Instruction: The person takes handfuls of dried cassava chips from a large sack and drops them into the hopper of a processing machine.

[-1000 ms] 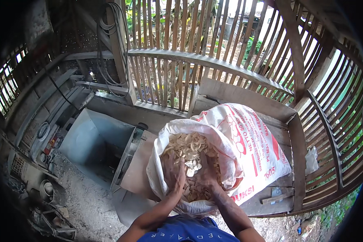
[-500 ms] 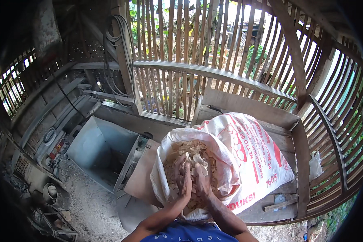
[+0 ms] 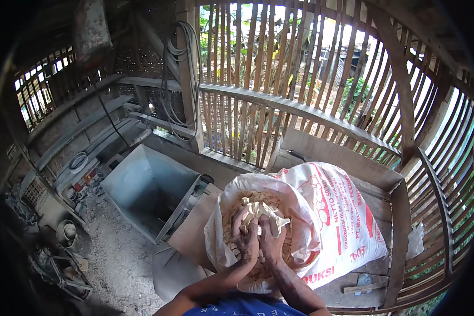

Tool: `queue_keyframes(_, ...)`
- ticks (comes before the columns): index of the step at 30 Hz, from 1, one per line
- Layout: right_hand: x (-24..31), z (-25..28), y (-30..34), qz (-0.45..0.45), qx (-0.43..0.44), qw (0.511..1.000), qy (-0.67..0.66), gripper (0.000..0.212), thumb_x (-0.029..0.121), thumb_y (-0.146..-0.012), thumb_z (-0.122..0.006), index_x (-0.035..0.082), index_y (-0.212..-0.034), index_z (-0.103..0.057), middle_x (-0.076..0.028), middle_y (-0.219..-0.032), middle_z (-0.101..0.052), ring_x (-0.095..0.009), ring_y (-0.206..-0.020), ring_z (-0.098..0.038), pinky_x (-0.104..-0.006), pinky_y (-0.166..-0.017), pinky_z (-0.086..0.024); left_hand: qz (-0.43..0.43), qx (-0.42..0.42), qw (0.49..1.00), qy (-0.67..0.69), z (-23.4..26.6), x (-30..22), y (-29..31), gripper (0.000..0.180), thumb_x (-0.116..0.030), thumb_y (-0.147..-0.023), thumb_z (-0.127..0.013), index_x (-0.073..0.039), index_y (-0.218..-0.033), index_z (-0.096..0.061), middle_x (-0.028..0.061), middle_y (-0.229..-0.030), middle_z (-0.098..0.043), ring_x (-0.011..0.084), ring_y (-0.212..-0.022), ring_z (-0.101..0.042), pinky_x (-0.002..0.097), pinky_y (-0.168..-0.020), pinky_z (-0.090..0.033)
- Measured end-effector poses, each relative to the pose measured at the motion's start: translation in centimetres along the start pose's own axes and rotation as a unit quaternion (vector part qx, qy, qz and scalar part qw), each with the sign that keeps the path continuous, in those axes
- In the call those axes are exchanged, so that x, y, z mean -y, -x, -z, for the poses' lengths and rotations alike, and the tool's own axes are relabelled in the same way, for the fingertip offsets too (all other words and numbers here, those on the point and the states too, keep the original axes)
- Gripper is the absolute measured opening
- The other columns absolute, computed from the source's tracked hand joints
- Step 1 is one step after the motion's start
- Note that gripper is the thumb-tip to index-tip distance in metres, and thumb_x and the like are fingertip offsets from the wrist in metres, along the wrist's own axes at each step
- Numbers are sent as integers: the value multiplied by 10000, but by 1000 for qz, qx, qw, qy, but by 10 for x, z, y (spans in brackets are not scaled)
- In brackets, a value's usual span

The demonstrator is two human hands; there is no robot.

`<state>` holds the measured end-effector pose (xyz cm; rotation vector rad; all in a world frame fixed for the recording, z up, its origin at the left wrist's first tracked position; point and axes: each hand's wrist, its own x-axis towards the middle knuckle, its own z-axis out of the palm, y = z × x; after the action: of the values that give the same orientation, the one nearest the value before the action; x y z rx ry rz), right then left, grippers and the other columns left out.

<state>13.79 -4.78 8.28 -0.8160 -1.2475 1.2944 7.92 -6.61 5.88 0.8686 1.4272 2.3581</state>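
Note:
My left hand (image 3: 245, 238) and my right hand (image 3: 272, 241) are cupped side by side over the mouth of an open woven sack (image 3: 219, 237). Between them they hold a heap of pale, thin dried chips (image 3: 259, 209), with pieces sticking out past the fingertips. More of the same chips (image 3: 280, 200) lie inside the sack below. The sack's white rim is rolled outward around both wrists. Right beside it, a white sack with red print (image 3: 347, 216) lies on the wooden bench; the two overlap, and I cannot tell whether they are one sack.
To the left stands a pale blue metal hopper (image 3: 137, 174) with a dark opening. A flat board (image 3: 195, 221) lies between it and the sack. A wooden slat (image 3: 364, 287) rests on the bench's near right. A slatted wall (image 3: 279, 100) rises behind; a bucket (image 3: 68, 231) stands far left.
The whole view has shifted, so the hopper and sack appear farther right and lower. Both hands have drawn closer together and lifted chips up in a heap above the sack's contents.

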Motion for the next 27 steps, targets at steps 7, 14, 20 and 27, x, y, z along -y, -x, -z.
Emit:
queue_keyframes(7,40,-33,-42,92,82,991,58,254,136,-990,-612,-36,-1177,-603,-91,-1072,-658,-159,-941,-612,-310,-825,-498,-85,-25,993,79,-13,-40,-55,398,-107,-899,-668,-2,-1276,-592,146,-1317,-561,280,-1250,-510,390,-1073,-392)
queue_keyframes(14,87,-167,-78,128,195,971,-50,351,247,-951,-691,-20,-1167,-619,-89,-1053,-694,-134,-951,-643,-284,-823,-517,-181,-147,967,99,26,-125,-157,378,-65,-910,-624,20,-1276,-584,120,-1248,-612,201,-1126,-581,324,-995,-451)
queue_keyframes(20,53,-271,-70,77,300,950,-45,407,393,-914,-695,43,-1122,-679,-120,-970,-728,-222,-905,-699,-360,-807,-518,-167,-227,959,12,107,-150,-200,345,-25,-893,-611,-10,-1238,-628,105,-1209,-632,181,-1092,-593,303,-958,-464)
queue_keyframes(27,15,-271,-62,119,413,901,63,396,364,-838,-750,67,-1093,-692,-130,-990,-738,-291,-949,-713,-393,-835,-528,17,-148,984,-97,196,-105,-209,421,42,-799,-591,-15,-1214,-635,81,-1065,-679,135,-951,-633,257,-823,-503)
